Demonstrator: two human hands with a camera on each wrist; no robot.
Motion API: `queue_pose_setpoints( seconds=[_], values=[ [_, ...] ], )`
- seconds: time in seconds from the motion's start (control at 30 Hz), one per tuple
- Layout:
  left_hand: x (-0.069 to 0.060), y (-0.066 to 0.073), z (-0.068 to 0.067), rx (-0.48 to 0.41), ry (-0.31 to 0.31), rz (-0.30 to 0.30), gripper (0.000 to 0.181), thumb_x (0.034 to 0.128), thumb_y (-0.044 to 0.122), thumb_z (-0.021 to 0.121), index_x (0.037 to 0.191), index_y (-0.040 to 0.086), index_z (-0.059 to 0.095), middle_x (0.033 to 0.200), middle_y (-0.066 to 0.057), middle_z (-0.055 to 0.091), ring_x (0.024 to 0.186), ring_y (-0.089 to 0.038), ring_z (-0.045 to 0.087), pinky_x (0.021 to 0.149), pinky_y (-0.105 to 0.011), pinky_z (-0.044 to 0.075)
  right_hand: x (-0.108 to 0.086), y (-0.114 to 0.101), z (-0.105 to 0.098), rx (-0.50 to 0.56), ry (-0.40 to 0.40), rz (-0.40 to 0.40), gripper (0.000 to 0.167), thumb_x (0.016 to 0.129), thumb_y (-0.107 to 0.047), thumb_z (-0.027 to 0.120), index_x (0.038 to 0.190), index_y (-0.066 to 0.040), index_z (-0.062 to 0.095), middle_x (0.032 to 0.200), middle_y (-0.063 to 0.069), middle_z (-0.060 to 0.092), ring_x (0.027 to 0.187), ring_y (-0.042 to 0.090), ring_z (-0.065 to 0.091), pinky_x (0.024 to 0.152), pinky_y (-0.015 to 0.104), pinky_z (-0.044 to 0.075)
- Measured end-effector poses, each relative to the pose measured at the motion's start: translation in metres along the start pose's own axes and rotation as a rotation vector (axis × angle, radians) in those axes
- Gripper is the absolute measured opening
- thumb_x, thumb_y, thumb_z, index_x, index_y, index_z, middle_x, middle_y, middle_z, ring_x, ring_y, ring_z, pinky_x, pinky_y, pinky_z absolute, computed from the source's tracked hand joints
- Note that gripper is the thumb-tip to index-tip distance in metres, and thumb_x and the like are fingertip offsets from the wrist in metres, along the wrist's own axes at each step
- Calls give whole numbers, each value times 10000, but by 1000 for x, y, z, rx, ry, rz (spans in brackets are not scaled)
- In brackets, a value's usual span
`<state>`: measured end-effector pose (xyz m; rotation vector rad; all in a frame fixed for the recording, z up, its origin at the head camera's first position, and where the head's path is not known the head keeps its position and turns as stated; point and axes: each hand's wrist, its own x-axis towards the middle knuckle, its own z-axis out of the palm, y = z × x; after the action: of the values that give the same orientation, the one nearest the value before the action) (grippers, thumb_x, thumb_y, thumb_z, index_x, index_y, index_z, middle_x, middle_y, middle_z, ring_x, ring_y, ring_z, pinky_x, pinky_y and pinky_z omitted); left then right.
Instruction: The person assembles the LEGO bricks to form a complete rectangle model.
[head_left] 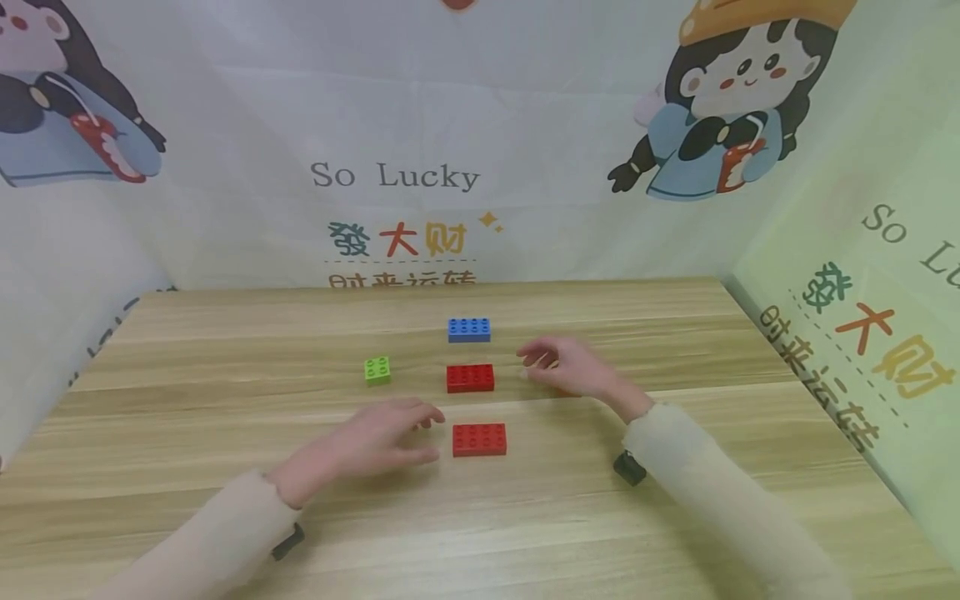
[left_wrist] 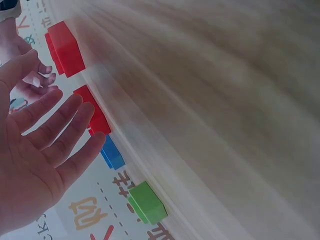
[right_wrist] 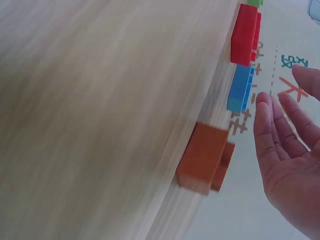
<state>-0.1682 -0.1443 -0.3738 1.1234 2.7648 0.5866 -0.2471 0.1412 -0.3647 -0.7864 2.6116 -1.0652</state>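
Observation:
My left hand (head_left: 378, 439), fingers loosely bent and holding nothing, hovers left of the front red brick (head_left: 479, 440). Behind that lie a darker red brick (head_left: 470, 378) and a blue brick (head_left: 468, 330), roughly in a column. A small green brick (head_left: 377, 371) sits beyond the left hand. My right hand (head_left: 572, 367) is in the air to the right of the darker red brick, also holding nothing. An orange-brown brick (right_wrist: 202, 157) stands near it in the right wrist view; the head view does not show it, perhaps because the hand covers it.
The bricks lie apart on a wood-grain table (head_left: 225, 358). A white printed cloth (head_left: 247, 167) with cartoon figures and lettering hangs behind the table and along its sides. Dark wrist devices (head_left: 630, 468) sit under both sleeves.

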Motion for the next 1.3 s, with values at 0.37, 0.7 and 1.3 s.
queue_pose_setpoints(
  seconds=[0.37,0.7,1.3],
  values=[
    [10,3,8,-19,-39,-34,410,810,317,621,1122,62,545,999,-25,574,891,-138,523,775,-315,444,20,-5,18,-44,-52,33,354,809,-158,637,1123,-19,555,970,46,580,877,164,540,754,276,447],
    [20,7,13,22,-28,-63,387,798,314,632,1097,79,563,962,-5,575,835,-119,522,733,-297,446,30,-6,29,-84,-49,91,378,786,-204,669,1120,-62,561,966,24,575,870,155,527,721,262,454],
    [22,11,11,47,-18,-67,269,773,281,668,960,99,601,793,52,518,676,-89,455,599,-249,417,35,-9,33,-148,-56,65,340,788,-200,669,1076,-47,575,944,44,586,847,166,532,712,266,453]
  ],
)
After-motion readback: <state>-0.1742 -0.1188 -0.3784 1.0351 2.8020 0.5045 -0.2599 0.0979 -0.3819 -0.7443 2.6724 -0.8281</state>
